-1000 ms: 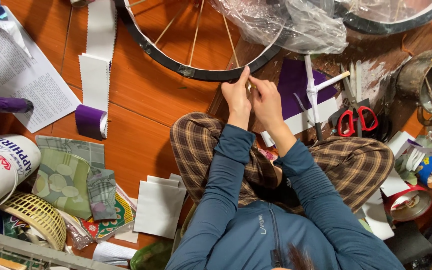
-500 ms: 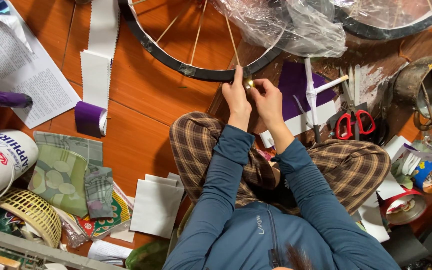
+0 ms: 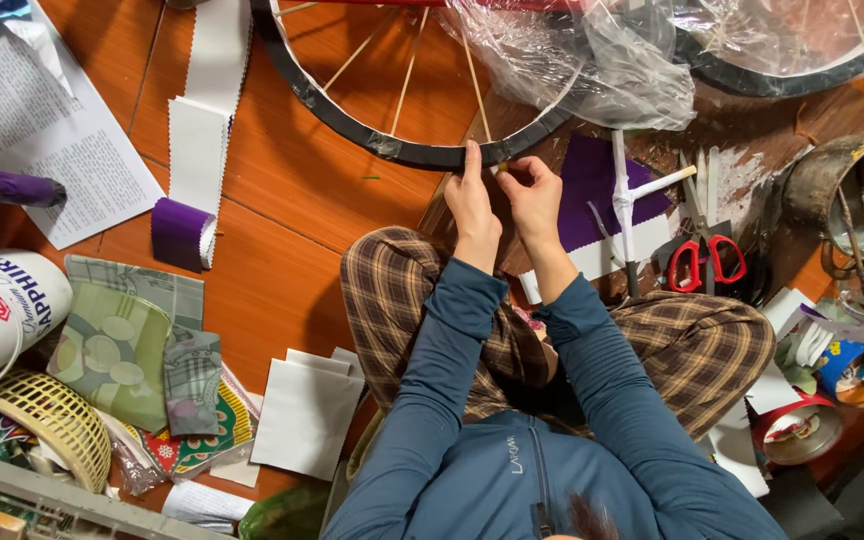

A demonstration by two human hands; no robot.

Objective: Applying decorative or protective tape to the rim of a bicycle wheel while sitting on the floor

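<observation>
Black rim of the wheel (image 3: 422, 153) runs across the upper floor, its lowest arc at about 12 o'clock from my hands. I note my left hand (image 3: 474, 208) set against that arc, fingers extended upward with the tips touching the rim's outer edge. My right hand (image 3: 530, 200) sits just beside it at 3 o'clock, thumb and forefinger pinched on a small yellowish piece (image 3: 500, 168) right at the rim; what that piece is I cannot tell. Thin spokes (image 3: 410, 78) rise from the rim toward 12 o'clock. Crumpled clear plastic (image 3: 602, 60) lies over the wheel at 1 o'clock. Red-handled scissors (image 3: 704, 262) rest at 3 o'clock from the right hand, well apart, beside a purple sheet (image 3: 592, 185). A purple tape roll (image 3: 180, 232) lies at 9 o'clock on the orange floor (image 3: 282, 240).
</observation>
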